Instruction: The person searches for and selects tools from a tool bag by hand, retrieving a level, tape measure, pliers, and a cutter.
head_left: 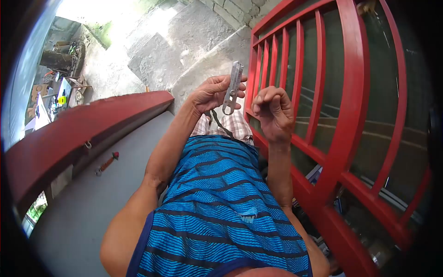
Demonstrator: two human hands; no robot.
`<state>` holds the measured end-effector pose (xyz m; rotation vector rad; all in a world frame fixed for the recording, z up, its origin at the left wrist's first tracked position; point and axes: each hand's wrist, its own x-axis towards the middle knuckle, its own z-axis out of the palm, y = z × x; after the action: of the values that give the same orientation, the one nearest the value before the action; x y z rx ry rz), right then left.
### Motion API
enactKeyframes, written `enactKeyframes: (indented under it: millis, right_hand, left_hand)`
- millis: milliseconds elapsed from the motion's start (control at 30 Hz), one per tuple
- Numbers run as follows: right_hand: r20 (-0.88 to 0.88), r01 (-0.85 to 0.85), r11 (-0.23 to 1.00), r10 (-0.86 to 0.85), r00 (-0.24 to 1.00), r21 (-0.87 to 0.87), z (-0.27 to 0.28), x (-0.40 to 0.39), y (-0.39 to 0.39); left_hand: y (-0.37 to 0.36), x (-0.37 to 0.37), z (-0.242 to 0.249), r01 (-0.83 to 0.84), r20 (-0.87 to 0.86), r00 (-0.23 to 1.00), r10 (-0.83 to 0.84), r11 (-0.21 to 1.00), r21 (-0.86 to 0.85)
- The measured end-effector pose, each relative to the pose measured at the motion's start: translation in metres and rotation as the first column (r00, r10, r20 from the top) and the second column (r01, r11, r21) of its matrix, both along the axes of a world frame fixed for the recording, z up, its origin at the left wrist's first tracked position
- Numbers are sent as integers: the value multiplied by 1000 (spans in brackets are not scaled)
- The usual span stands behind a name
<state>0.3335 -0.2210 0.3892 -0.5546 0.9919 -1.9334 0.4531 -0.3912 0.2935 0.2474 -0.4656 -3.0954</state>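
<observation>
A flat, grey metal tool [233, 87] is held in my left hand [210, 94], fingers behind it and thumb along its side. It stands nearly upright in view, with a slotted body, a narrow top end and a looped lower end. My right hand [275, 113] is raised beside it, to the right and apart from the tool. Its fingers are curled in toward the thumb; I cannot tell what is inside them. Below the left hand, a dark cord [221, 125] hangs over the plaid shorts [237, 127].
Red-painted bars of a gate [353, 92] rise close on the right. On the left, a grey panel with a red frame [92, 138] carries a metal eyelet [88, 144] and a small red-brown hanging item [108, 164]. Concrete paving [180, 41] lies ahead; assorted objects [57, 92] sit far left.
</observation>
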Motion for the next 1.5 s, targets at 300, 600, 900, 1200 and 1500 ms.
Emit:
enactKeyframes:
  millis: [300,600,900,1200,1500]
  right_hand:
    - [16,-190,973,194,981,-131,32,-29,-47]
    - [-5,-480,874,481,877,-68,71,-65,-217]
    - [-719,-62,777,607,338,627,32,-85,-356]
    - [-638,-216,813,564,525,542,-131,-28,-543]
    - [-758,-535,656,651,45,532,-137,102,-735]
  left_hand:
    - [-30,5,34,-151,28,988,152,988,-39]
    - [-139,52,65,-489,54,868,494,868,-90]
    - [-212,120,30,-756,155,654,740,643,119]
    - [-393,140,-105,-895,113,431,895,440,-73]
    - [-542,185,-146,-925,194,355,915,373,-68]
